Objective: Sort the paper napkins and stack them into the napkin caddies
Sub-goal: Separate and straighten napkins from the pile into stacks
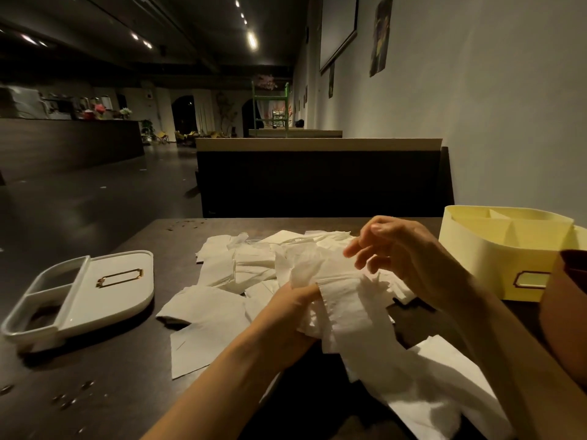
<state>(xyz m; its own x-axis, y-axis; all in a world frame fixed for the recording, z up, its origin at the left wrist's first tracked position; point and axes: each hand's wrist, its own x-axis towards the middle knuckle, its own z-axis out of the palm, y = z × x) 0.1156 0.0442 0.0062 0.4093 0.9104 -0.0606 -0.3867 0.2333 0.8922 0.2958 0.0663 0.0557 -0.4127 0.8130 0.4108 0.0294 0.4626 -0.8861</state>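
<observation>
Dim restaurant, dark table. The left hand grips a crumpled white napkin; the right hand is just above it, fingers loose and spread, fingertips at the napkin's top edge, thumb apart. A loose napkin pile lies beyond both hands, with a white caddy flat, well left of the left hand, and a yellow caddy just right of the right hand.

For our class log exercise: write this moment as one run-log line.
left hand grips napkins | right hand at their top edge, grip unclear | pile on table | white caddy left, yellow caddy right
</observation>
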